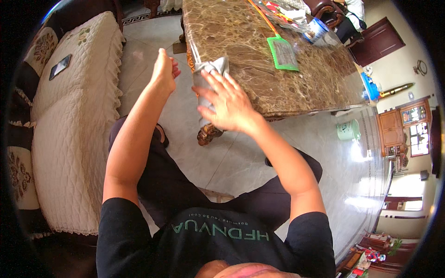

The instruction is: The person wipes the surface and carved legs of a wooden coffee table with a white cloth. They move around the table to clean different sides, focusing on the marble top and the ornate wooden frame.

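A light grey cloth [205,85] lies over the near left corner of a brown marble-topped table [240,45] and hangs down its side, its top end bunched. My right hand [226,102] is spread over the cloth, fingers apart and a little blurred; whether the fingertips press on it I cannot tell. My left hand [164,71] is raised to the left of the table corner, seen edge-on with the thumb side up, above the tiled floor. It touches nothing that I can see. Below the cloth shows a carved table foot [208,135].
A green fly swatter [283,54], a plastic bag with colourful contents [290,15] and a blue-white container [316,30] are on the table. A quilted sofa [74,114] holding a phone [60,66] stands left. A green bucket [348,130] is on the floor. Another person sits far back.
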Tool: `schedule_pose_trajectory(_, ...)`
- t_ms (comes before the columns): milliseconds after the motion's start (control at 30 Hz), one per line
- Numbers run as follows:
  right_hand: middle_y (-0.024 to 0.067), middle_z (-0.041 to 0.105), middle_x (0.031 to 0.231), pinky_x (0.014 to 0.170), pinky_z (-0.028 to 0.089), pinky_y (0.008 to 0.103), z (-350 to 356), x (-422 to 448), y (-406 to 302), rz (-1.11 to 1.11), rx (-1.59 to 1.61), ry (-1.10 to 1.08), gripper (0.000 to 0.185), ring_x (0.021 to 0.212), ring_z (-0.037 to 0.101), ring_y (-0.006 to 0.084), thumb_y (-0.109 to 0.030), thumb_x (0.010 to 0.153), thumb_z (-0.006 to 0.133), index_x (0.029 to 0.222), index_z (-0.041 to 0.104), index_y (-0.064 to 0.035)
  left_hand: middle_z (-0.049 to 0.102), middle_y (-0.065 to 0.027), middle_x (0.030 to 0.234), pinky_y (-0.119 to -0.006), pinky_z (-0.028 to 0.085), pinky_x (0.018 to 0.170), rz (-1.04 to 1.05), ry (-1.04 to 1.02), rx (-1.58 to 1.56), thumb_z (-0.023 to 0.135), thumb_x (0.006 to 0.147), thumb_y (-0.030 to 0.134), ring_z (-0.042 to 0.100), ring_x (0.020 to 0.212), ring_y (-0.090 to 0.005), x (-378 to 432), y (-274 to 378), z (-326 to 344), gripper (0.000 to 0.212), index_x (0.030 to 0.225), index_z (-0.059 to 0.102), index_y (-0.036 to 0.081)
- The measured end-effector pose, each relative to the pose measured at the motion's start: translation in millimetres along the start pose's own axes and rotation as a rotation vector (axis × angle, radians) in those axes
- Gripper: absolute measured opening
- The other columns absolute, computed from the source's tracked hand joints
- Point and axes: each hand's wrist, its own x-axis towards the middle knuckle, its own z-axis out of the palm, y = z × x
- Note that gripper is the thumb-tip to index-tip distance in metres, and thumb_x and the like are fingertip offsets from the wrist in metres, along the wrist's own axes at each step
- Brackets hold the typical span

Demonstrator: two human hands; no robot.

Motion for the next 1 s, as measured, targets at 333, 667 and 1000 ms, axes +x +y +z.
schedule_pose_trajectory(333, 0.0104, 0.025, 0.162, 0.124, 0.01, 0.0435, 51.3, 136.8, 62.3, 0.189, -0.03, -0.079, 0.046, 0.151, 0.017, 0.0284, -0.041, 0.1, 0.038, 0.141, 0.054, -0.0272, 0.056, -0.013, 0.092, -0.04, 0.053, 0.079, -0.089, -0.069, 0.062, 0.038, 0.103, 0.052, 0.056, 0.083, -0.0242, -9.4, 0.2, -20.8, 0.053, 0.099, 0.054, 0.001)
schedule_pose_trajectory(667, 0.0114, 0.041, 0.154, 0.12, 0.023, 0.0446, 30.1, 53.1, 2.8, 0.085, 0.003, 0.086, 0.034, 0.144, 0.033, 0.0304, -0.025, 0.097, 0.05, 0.126, 0.065, -0.0166, 0.063, -0.0168, 0.103, -0.042, 0.051, 0.09, -0.353, -0.532, 0.153, 0.033, 0.102, 0.057, 0.063, 0.098, -0.0285, -45.8, -24.0, -29.0, 0.064, 0.113, 0.054, -0.002)
schedule_pose_trajectory(1000, 0.0061, 0.054, 0.142, 0.121, 0.022, 0.0434, 27.3, 42.9, -2.9, 0.129, 0.117, 0.1, 0.037, 0.141, 0.038, 0.0231, -0.035, 0.1, 0.045, 0.119, 0.068, -0.0138, 0.066, -0.0207, 0.109, -0.04, 0.054, 0.082, -0.164, -0.316, 0.45, 0.03, 0.103, 0.057, 0.065, 0.092, -0.0282, -30.2, -39.4, -101.3, 0.07, 0.127, 0.05, -0.005)
